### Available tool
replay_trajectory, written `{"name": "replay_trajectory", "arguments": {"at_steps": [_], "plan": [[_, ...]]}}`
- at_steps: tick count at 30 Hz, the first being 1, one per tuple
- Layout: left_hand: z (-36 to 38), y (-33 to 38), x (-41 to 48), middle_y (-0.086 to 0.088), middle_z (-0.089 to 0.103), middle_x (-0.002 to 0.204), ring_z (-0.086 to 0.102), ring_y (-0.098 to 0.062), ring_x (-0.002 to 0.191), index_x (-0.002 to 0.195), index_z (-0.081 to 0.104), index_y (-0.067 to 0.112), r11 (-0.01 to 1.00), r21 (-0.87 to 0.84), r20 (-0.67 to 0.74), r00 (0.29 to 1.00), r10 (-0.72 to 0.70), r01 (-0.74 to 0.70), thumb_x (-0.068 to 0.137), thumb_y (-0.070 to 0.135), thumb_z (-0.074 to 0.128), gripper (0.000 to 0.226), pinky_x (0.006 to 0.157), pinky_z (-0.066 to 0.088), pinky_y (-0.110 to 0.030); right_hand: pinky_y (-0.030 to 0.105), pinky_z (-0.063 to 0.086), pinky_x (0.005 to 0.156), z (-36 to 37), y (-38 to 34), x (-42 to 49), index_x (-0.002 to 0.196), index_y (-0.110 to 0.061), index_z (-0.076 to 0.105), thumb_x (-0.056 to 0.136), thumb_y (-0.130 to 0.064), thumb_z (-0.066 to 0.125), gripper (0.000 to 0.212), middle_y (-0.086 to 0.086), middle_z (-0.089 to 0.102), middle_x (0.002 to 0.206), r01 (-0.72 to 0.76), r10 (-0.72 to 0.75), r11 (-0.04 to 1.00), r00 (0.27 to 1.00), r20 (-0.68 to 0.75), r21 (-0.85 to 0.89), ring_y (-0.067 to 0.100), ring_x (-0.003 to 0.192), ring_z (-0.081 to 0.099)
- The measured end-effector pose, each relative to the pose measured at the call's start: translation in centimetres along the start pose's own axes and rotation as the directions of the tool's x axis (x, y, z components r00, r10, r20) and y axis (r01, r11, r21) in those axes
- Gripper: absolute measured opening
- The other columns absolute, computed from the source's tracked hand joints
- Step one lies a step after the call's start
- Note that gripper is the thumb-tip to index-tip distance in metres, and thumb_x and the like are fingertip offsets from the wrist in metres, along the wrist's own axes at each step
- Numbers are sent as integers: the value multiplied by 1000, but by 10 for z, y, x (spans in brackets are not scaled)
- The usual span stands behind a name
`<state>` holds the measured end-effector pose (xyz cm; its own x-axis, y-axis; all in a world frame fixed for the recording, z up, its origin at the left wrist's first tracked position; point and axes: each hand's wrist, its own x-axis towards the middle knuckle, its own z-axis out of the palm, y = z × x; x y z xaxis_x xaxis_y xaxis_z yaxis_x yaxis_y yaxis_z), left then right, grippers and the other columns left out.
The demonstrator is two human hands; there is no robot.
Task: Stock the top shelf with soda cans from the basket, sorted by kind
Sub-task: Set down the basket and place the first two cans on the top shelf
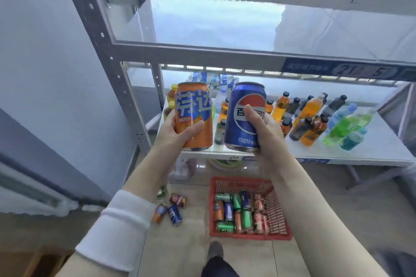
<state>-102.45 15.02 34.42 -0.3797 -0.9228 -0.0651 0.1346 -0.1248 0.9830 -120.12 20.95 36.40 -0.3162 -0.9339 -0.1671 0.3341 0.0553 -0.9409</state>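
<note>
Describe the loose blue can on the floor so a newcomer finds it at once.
Find the red basket on the floor. Left of it, the blue can lies loose beside an orange can and a red can. It is the only blue one lying on the floor.

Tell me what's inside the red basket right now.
Loose cans lie in the red basket: green cans, blue cans, orange cans and red cans. Whatever sits beneath that layer is covered, so no full count.

Orange can left, blue can right.
</note>
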Motion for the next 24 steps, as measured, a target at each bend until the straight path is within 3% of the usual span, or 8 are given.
{"name": "replay_trajectory", "arguments": {"at_steps": [3, 6, 12, 16, 19, 21, 24], "plan": [[16, 20, 36, 4, 67, 105, 66, -13, 94, 110, 54, 29, 999, -5, -8, 999, 35, -35, 50, 44, 73, 66, 79, 54, -32, 25, 54, 54, -6, -28, 32, 122, -2, 50, 60, -49, 76, 81, 10, 65, 92, 39, -38, 999, 999, 12, -31, 16, 68, 68], [27, 37, 68, 2, 67, 107, 64, -18, 98, 112, 53, 29, 997, 1, -21, 997, 73, -73, 51, 42, 75, 66, 78, 54, -32, 28, 54, 60, -10, -52, 62, 118, -8, 53, 38, -62, 83, 101, 9, 67, 95, 74, -73, 997, 997, 30, -33, 17, 78, 68], [28, 62, 126, 6, 71, 96, 66, -18, 94, 108, 56, 26, 991, -42, -73, 990, 123, -126, 47, 39, 75, 65, 84, 54, -38, 33, 54, 63, -8, -85, 119, 116, -8, 54, 32, -63, 83, 105, 9, 69, 95, 114, -110, 992, 992, 56, -60, 22, 81, 68], [15, 82, 171, 10, 72, 88, 67, -13, 88, 100, 59, 26, 987, 0, -97, 983, 158, -158, 44, 39, 74, 60, 81, 53, -35, 31, 54, 63, 5, -102, 159, 115, -10, 53, 35, -63, 83, 101, 8, 68, 95, 166, -160, 979, 985, 60, -116, 22, 83, 69], [0, 96, 207, 10, 70, 90, 65, -12, 89, 98, 59, 28, 983, 78, -105, 979, 173, -165, 46, 38, 76, 56, 75, 53, -28, 28, 55, 65, 20, -113, 192, 115, -12, 53, 52, -49, 82, 79, 6, 67, 96, 191, -184, 972, 981, 59, -139, 21, 86, 68], [-12, 105, 234, 8, 69, 94, 65, -9, 89, 98, 58, 28, 977, 118, -98, 977, 188, -176, 48, 35, 79, 54, 72, 52, -21, 27, 55, 67, 33, -119, 216, 116, -13, 52, 53, -44, 84, 77, 5, 67, 97, 211, -206, 965, 977, 51, -154, 20, 88, 67], [-32, 119, 278, 6, 67, 97, 64, -5, 88, 102, 57, 25, 962, 184, -69, 973, 218, -203, 62, 14, 83, 49, 75, 49, -22, 21, 54, 65, 55, -128, 256, 119, -10, 49, 55, -36, 76, 75, 4, 65, 98, 242, -236, 957, 970, 55, -161, 20, 89, 64]]}}
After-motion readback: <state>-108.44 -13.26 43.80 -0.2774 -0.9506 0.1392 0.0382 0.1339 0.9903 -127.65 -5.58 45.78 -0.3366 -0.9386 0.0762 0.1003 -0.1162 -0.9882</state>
